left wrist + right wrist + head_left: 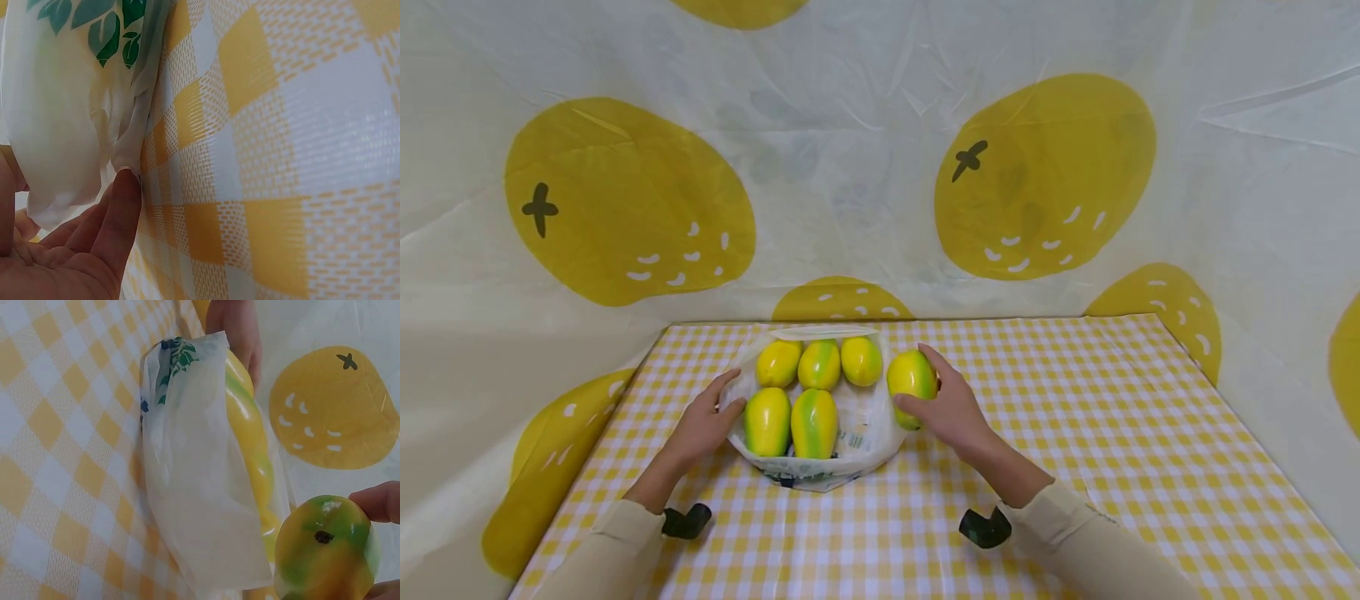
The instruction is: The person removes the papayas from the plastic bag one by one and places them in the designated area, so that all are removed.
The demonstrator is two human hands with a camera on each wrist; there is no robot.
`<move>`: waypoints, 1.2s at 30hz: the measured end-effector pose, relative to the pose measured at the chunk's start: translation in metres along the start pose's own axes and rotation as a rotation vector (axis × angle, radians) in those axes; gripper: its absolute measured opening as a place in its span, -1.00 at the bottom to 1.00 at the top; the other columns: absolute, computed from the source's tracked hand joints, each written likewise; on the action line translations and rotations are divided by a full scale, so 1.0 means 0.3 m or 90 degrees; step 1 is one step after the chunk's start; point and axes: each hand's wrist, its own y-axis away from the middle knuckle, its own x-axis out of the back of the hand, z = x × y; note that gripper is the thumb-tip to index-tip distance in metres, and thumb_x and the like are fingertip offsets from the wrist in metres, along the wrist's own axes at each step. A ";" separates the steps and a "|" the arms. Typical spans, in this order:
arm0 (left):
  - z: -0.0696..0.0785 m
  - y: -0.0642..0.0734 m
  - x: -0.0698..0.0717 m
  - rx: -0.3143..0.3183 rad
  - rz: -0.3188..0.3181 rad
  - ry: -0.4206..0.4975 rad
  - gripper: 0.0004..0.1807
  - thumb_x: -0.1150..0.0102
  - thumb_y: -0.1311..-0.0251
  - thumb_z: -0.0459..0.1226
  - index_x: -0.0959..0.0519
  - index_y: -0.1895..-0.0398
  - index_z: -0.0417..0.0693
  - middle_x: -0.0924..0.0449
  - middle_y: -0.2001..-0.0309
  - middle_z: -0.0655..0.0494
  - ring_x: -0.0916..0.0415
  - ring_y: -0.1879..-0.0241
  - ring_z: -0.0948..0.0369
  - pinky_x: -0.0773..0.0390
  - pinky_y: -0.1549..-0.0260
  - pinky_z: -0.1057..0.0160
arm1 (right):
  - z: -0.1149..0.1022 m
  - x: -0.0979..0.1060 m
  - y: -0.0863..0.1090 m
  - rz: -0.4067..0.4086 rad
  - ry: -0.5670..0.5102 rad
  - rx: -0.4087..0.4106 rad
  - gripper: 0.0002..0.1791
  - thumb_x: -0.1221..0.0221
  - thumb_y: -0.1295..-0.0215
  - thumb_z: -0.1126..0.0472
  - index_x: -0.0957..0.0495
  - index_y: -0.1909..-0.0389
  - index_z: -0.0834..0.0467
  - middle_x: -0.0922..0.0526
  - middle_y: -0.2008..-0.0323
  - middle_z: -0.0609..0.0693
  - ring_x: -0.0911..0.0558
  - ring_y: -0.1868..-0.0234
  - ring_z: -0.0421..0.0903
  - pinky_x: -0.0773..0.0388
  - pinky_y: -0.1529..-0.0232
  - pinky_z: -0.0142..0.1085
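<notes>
A white plastic bag [857,417] lies with its mouth spread wide, and several glossy yellow-green mangoes [814,423] sit inside. At its left rim, my left hand [703,421] holds the bag, with fingers against the outer side in the left wrist view and the thumb on the other side. Just beyond the right rim, my right hand [951,408] grips one more mango [912,375] between thumb and fingers. The right wrist view shows the dark stem end of this held mango [325,550], apart from the bag's side [194,469].
A yellow-and-white checked cloth [1075,417] covers the table under the bag. Behind the table's back edge hangs a pale curtain [850,167] printed with large yellow fruit. Both forearms wear light sleeves, with a dark piece [687,522] near each wrist.
</notes>
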 end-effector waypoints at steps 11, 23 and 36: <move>0.000 -0.006 -0.007 0.014 0.004 -0.008 -0.28 0.08 -0.61 -0.10 0.02 -0.71 0.03 0.06 -0.69 -0.24 -0.04 -0.60 -0.31 -0.22 -0.48 -0.39 | 0.035 0.049 -0.023 -0.007 -0.005 -0.007 -0.04 -0.32 -0.35 0.14 -0.03 -0.68 0.00 -0.36 -0.49 0.25 -0.54 -0.27 0.18 -0.63 -0.12 -0.08; 0.002 -0.004 -0.010 0.019 0.003 -0.008 -0.28 0.08 -0.61 -0.11 0.03 -0.71 0.03 0.06 -0.69 -0.23 -0.02 -0.61 -0.30 -0.20 -0.49 -0.38 | 0.046 0.105 -0.047 -0.007 0.000 -0.013 -0.05 -0.31 -0.36 0.15 -0.05 -0.67 0.06 -0.36 -0.46 0.28 -0.55 -0.20 0.19 -0.65 -0.04 -0.19; -0.002 -0.002 -0.002 0.014 0.001 -0.011 -0.28 0.07 -0.60 -0.10 0.02 -0.71 0.00 0.05 -0.68 -0.25 -0.03 -0.61 -0.30 -0.21 -0.49 -0.38 | 0.072 0.168 -0.065 -0.025 0.016 -0.013 -0.03 -0.29 -0.38 0.13 0.02 -0.69 0.06 -0.29 -0.51 0.29 -0.55 -0.24 0.23 -0.66 -0.03 -0.17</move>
